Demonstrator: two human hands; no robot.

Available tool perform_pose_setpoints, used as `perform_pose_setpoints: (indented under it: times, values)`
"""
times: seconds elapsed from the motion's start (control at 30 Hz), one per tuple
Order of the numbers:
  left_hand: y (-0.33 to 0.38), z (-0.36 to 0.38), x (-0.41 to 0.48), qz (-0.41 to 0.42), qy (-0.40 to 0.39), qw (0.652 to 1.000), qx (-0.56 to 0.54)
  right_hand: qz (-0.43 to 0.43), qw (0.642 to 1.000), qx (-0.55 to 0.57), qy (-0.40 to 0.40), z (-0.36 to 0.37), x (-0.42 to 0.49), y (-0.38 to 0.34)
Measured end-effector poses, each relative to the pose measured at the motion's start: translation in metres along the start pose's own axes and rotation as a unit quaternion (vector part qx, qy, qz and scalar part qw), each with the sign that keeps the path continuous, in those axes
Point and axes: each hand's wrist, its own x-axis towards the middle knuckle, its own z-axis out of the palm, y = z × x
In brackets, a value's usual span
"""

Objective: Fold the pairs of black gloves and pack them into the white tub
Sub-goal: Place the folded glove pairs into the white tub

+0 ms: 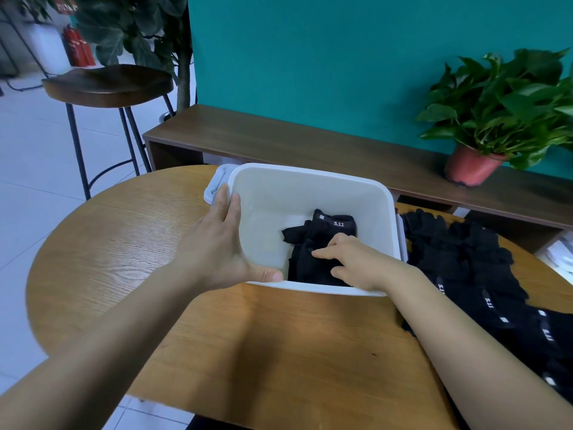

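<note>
The white tub [310,187] stands on the round wooden table [124,243]. My left hand [217,243] grips its near-left rim, thumb over the front edge and fingers on the left wall. Inside the tub lie folded black gloves [322,237] with a "5.11" label. My right hand [356,262] reaches over the front rim and presses down on the nearest folded pair with bent fingers. A heap of loose black gloves [483,274] lies on the table to the right of the tub.
A grey lid or handle piece [217,181] sticks out at the tub's far-left corner. A low wooden shelf [310,141] runs behind the table with a potted plant [483,119] on it. A bar stool [108,85] stands at the far left.
</note>
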Motion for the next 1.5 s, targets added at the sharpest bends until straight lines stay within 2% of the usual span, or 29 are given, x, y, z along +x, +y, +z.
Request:
perform_pose_setpoints:
  times: [0.23,0.37,0.53,0.63,0.77,0.83,0.9,1.0,1.07,1.3,1.37,1.5]
  values:
    - [0.001,0.001,-0.001,-0.002,0.004,1.0,-0.004,-0.013,1.0,-0.021,-0.004,-0.001,0.001,0.001]
    - [0.005,-0.001,-0.002,-0.02,-0.014,1.0,0.002,-0.02,0.999,-0.013,0.043,-0.004,-0.005,0.002]
    - [0.015,-0.002,-0.004,-0.04,-0.02,0.999,0.0,-0.039,0.984,0.013,0.174,-0.006,-0.032,-0.007]
    - [0.016,0.0,-0.004,-0.032,-0.003,0.999,-0.012,-0.044,0.962,0.027,0.267,0.003,-0.053,-0.006]
    - [0.019,0.004,-0.005,-0.04,0.01,0.999,-0.02,-0.025,0.885,0.084,0.457,0.029,-0.086,0.01]
    - [0.025,0.005,-0.006,-0.054,0.003,0.998,-0.025,0.016,0.85,0.092,0.518,0.049,-0.101,0.024]
    - [0.03,0.007,-0.006,-0.065,-0.006,0.997,-0.031,0.08,0.856,0.096,0.501,0.072,-0.111,0.04]
    - [0.034,0.011,-0.003,-0.073,-0.01,0.996,-0.041,0.164,0.906,0.101,0.376,0.1,-0.114,0.063]
    - [0.036,0.013,0.0,-0.075,-0.005,0.996,-0.047,0.199,0.923,0.094,0.315,0.105,-0.112,0.073]
    - [0.034,0.016,0.009,-0.073,0.003,0.997,-0.027,0.277,0.945,0.049,0.166,0.095,-0.077,0.087]
    - [0.032,0.016,0.01,-0.07,0.002,0.997,-0.023,0.292,0.945,0.03,0.146,0.1,-0.069,0.089]
    - [0.032,0.015,0.012,-0.07,-0.005,0.997,-0.015,0.298,0.939,0.016,0.171,0.106,-0.066,0.086]
